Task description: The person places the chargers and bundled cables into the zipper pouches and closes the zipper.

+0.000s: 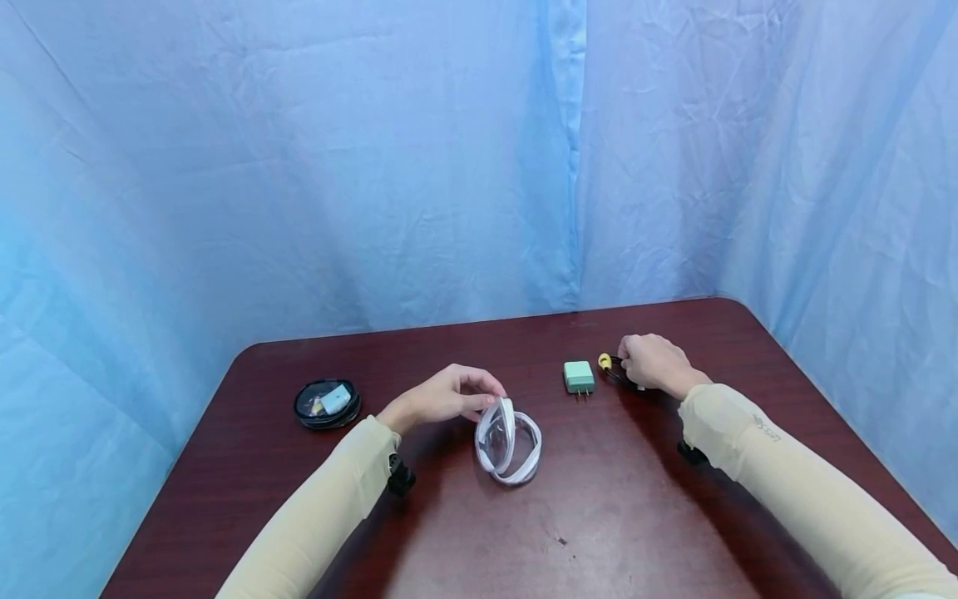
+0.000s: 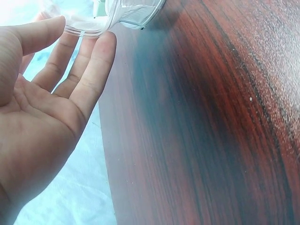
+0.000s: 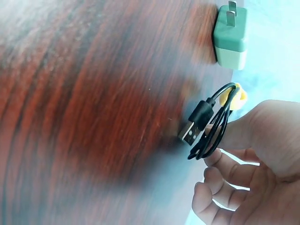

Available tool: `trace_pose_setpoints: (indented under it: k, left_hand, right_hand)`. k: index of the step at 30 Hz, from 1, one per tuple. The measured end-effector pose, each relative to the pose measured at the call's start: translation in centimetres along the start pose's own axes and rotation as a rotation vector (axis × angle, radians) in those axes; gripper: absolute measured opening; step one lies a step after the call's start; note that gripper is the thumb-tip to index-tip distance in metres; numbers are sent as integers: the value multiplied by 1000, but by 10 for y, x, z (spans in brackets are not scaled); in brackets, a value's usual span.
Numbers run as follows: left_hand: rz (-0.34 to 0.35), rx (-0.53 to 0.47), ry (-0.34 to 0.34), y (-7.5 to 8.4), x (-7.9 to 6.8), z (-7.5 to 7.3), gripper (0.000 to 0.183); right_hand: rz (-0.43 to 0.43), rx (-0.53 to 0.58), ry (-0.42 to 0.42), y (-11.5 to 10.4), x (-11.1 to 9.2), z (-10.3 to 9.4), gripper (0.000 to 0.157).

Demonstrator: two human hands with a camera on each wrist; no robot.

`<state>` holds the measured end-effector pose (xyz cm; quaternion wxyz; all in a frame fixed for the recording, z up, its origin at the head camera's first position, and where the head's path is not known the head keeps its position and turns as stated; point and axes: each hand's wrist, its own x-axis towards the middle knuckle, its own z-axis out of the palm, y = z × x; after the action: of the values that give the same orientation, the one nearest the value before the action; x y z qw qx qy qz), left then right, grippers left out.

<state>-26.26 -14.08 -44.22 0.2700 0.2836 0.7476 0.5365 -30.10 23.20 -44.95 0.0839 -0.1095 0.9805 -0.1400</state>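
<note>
A small round clear case [image 1: 526,475] with white trim stands on the table, its lid tilted up. My left hand [image 1: 454,393] pinches the edge of that lid between thumb and fingers; in the left wrist view the clear plastic [image 2: 89,24] meets the fingertips. Farther right, my right hand [image 1: 655,363] pinches a coiled black USB cable [image 3: 217,123] with thumb and forefinger, the other fingers loosely curled. The metal USB plug [image 3: 189,133] points away from the palm, and a yellow piece [image 1: 604,362] sits at the coil's far end.
Between the case and the cable lies a green and pale charger [image 1: 579,377], prongs toward me. At the left is a round black-rimmed case [image 1: 326,423] with a pale block and other small things inside. Blue curtains [image 1: 449,166] hang behind the dark wooden table [image 1: 599,532].
</note>
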Motion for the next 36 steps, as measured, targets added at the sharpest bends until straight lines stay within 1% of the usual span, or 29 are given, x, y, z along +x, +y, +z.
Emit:
trace_pose_setpoints:
  k: [3,10,14,23,29,36]
  left_hand:
    - [-8,2,-7,2,-1,0,20]
    - [-9,34,6,7,-1,-3,18]
    - [-16,39,10,7,0,-3,19]
    - [-10,30,6,7,1,-1,19]
    - [-15,30,5,7,2,-1,19]
    - [-22,14,0,5,5,0,19]
  right_hand:
    - [-13,-5,1,-2,-2,-3,4]
    - [-99,38,48,-8,-11,-15,16]
    - [-148,55,78,-14,-14,-19,15]
    - [-194,108,66,-31,-19,-25,12]
    - [-256,142,71,-47,-26,-28,9]
    - [-352,143,101,-73,-35,-29,4]
